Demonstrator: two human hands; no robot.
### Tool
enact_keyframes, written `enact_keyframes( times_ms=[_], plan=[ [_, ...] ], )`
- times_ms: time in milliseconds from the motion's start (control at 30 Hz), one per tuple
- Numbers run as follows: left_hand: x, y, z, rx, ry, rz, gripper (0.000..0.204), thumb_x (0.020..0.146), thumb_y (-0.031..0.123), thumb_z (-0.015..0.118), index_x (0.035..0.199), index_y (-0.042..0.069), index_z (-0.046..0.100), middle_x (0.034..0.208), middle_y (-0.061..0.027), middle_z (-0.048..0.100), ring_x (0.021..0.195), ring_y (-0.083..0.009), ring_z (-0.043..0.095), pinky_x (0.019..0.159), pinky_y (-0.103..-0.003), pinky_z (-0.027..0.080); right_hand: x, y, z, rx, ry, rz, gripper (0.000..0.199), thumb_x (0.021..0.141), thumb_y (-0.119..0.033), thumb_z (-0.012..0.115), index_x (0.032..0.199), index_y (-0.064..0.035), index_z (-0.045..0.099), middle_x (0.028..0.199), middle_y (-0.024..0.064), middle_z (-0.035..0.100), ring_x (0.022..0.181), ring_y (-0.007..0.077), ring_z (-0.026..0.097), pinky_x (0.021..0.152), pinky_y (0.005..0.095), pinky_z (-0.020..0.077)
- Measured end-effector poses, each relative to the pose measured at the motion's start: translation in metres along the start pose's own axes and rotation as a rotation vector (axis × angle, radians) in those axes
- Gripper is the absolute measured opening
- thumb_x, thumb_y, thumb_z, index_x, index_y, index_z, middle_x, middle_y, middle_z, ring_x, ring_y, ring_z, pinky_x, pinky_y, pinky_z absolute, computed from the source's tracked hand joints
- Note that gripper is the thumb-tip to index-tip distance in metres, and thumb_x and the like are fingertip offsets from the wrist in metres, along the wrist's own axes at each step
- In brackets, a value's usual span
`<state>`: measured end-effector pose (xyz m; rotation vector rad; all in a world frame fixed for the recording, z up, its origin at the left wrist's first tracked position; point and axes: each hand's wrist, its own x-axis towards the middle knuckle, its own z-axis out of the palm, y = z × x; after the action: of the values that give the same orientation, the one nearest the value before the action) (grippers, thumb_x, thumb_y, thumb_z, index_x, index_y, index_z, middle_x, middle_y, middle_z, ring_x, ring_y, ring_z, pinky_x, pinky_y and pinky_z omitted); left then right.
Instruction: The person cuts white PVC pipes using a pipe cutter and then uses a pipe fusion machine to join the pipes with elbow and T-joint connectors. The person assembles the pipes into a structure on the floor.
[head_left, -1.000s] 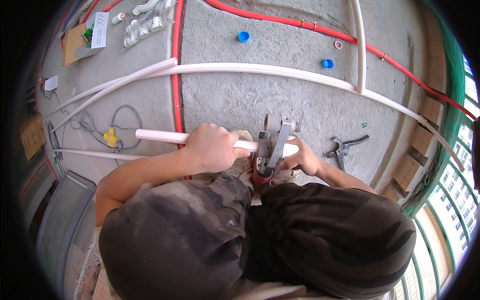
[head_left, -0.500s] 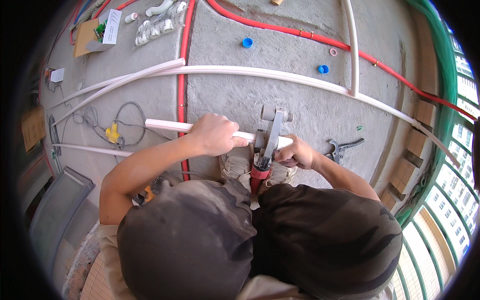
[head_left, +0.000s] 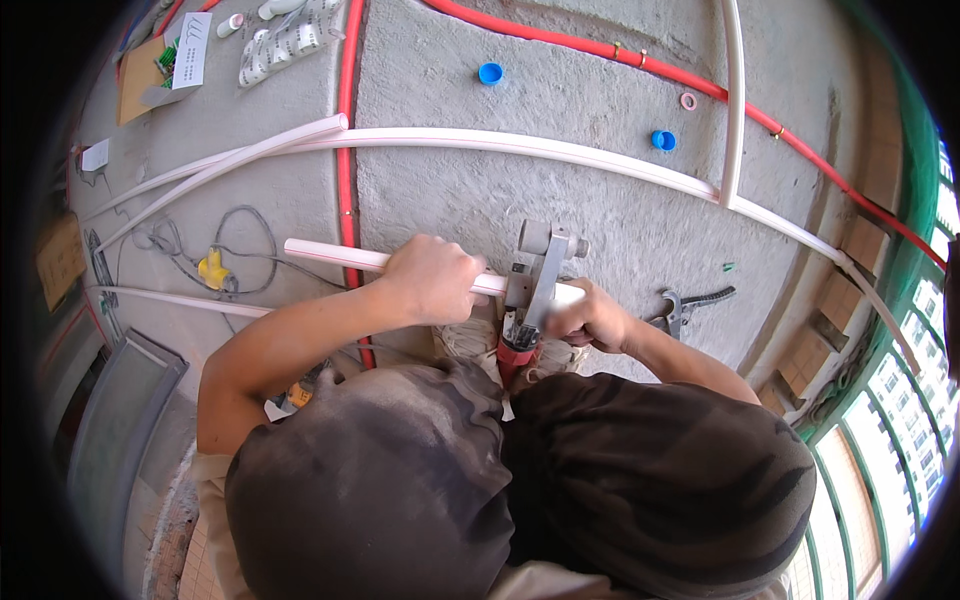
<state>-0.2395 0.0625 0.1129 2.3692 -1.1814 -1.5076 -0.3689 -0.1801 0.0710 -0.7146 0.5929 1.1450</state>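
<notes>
My left hand [head_left: 432,278] is wrapped round a white plastic pipe [head_left: 335,255] with a red stripe. The pipe's right end meets the left side of the heating plate of a pipe fusion welder [head_left: 543,280]. At the plate's other side, my right hand [head_left: 592,318] grips a white pipe fitting [head_left: 568,294], its fingers partly covering it. The welder stands upright between my feet, its red handle [head_left: 515,360] down between my knees. A larger pair of heating dies [head_left: 535,237] sits at the plate's far end, with nothing on it.
Long white pipes [head_left: 520,143] and red conduit [head_left: 690,85] cross the concrete floor. A pipe cutter [head_left: 676,310] lies at right, blue caps [head_left: 490,74] ahead. Left are a yellow plug [head_left: 214,270] with grey cable, an open carton [head_left: 150,85] and bagged fittings [head_left: 290,45].
The view has shifted slightly, so the floor items sit a little differently in it. Both hands keep their grips, and the pipe and fitting stay at the welder.
</notes>
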Motion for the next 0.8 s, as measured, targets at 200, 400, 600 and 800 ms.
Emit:
enact_keyframes(
  times_ms=[200, 400, 600, 800],
  plan=[
    [0.002, 0.003, 0.003, 0.027, 0.022, -0.017, 0.021, 0.075, 0.02, 0.065, 0.086, 0.004, 0.072, 0.079, -0.0201, 0.074, 0.076, -0.0372, 0.074, 0.07, -0.048, 0.058, -0.001, -0.002, 0.006, 0.082, 0.068, -0.032, 0.015, 0.068, 0.002, 0.067, 0.082, 0.001, 0.066, 0.068, 0.0055, 0.06, 0.048, 0.0087, 0.043, 0.043, 0.0267, 0.0264],
    [0.006, 0.0, 0.009, 0.03, 0.063, 0.008, 0.02, 0.074, 0.021, 0.066, 0.082, 0.003, 0.07, 0.076, -0.0208, 0.072, 0.074, -0.0376, 0.073, 0.067, -0.05, 0.057, 0.004, 0.01, -0.008, -0.011, 0.008, -0.036, 0.016, 0.066, -0.001, 0.069, 0.082, 0.0009, 0.067, 0.07, 0.0058, 0.063, 0.049, 0.0084, 0.046, 0.043, 0.0273, 0.0302],
    [-0.004, -0.002, 0.018, 0.02, 0.153, -0.008, 0.024, 0.08, 0.026, 0.07, 0.085, 0.003, 0.069, 0.079, -0.0207, 0.072, 0.076, -0.0385, 0.072, 0.071, -0.049, 0.057, -0.013, -0.023, 0.004, -0.6, 0.102, -0.084, 0.021, 0.087, -0.014, 0.074, 0.1, 0.001, 0.069, 0.078, 0.003, 0.064, 0.068, 0.0089, 0.057, 0.058, 0.0251, 0.044],
    [-0.016, 0.005, 0.027, -0.06, 0.44, 0.06, 0.034, 0.086, 0.036, 0.074, 0.086, 0.003, 0.066, 0.082, -0.0178, 0.07, 0.076, -0.0384, 0.07, 0.072, -0.049, 0.054, -0.04, -0.016, 0.002, -0.472, 0.208, -0.217, 0.046, 0.096, -0.03, 0.075, 0.126, 0.0023, 0.063, 0.091, 0.0068, 0.066, 0.078, 0.0119, 0.058, 0.07, 0.0295, 0.0498]
  ],
)
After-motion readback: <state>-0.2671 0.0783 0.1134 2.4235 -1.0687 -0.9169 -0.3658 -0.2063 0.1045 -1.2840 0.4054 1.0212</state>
